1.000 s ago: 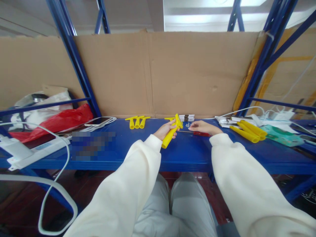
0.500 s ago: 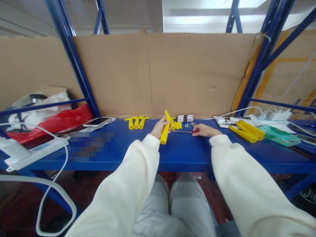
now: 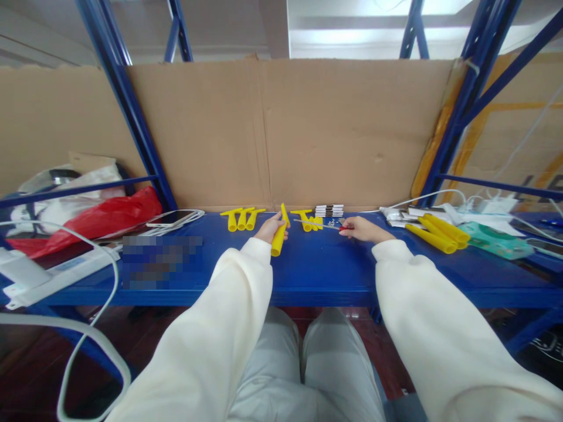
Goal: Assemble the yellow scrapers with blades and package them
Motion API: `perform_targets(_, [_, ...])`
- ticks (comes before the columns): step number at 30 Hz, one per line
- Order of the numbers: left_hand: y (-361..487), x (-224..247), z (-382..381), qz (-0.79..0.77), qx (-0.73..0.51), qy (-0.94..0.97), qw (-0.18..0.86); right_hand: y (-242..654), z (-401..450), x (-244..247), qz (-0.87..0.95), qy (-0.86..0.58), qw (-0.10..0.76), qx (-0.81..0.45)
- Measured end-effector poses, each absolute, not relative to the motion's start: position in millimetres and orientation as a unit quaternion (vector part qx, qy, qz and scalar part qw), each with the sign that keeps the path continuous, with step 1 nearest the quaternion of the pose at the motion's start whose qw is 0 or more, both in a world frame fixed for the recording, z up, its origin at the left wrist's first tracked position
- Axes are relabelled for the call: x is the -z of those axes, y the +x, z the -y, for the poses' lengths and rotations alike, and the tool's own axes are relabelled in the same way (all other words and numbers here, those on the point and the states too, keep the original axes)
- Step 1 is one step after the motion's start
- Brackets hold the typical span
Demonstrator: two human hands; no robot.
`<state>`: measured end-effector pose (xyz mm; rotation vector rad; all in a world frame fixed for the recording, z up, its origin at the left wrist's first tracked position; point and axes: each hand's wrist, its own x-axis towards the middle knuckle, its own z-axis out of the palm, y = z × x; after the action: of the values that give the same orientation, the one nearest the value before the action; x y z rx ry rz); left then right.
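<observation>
A yellow scraper [image 3: 277,245] is clamped in the fingers of the left hand [image 3: 268,229], its wide tube end pointed toward the body and its head raised past the fingertips, apparently so that the head is left uncovered. A screwdriver [image 3: 343,229] is pinched at its red handle by the fingers of the right hand [image 3: 358,229], with the thin shaft pointed leftward, probably so that the scraper is faced by its tip; whether the two touch cannot be told. Just beyond the gap between both sets of fingertips, small screws [image 3: 332,222], small yellow pieces [image 3: 316,223] and white strips [image 3: 329,210] are set out, likely for short reach. Left of the left fingers, T-shaped scrapers [image 3: 241,220] are lined up, seemingly as a separate group; well to the right of the right fingers, yellow handles [image 3: 430,238] are laid together. By count, one scraper and one screwdriver are held, one loose scraper [image 3: 307,226] is seen beyond the shaft, three scrapers are ranged left, and three handles are grouped right. Screws, small pieces and strips cannot be counted surely.
</observation>
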<state>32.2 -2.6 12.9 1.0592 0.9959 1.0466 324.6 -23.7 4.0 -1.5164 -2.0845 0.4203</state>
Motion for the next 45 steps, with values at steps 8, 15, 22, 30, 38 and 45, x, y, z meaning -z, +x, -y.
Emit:
perform_targets(8, [33.1,-11.1,5.2,-0.412,-0.425,0.484,0.644,325.6,16.1,1.2,0.77,-0.537,0.32,-0.127])
perform_targets(15, [33.7,-12.6,10.4,-0.393,-0.427,0.471,0.664,325.4,16.9,0.2,0.778,-0.524,0.326,-0.112])
perform_targets(22, [32.8,-12.8,9.3,-0.379,-0.422,0.457,0.684,326.8,14.1,2.3,0.781,-0.518,0.332,-0.109])
perform_targets(30, [34.4,-17.9,15.2,-0.388,-0.41,0.462,0.684,326.6,16.4,0.6,0.782,-0.528,0.317,-0.096])
perform_targets(38, [33.6,-16.0,12.6,-0.428,-0.4,0.491,0.645,325.6,25.7,-1.5,0.792,-0.514,0.295,-0.144])
perform_targets(45, [32.2,-8.6,5.2,-0.421,-0.401,0.498,0.643,328.9,18.4,10.5,0.771,-0.533,0.339,-0.085])
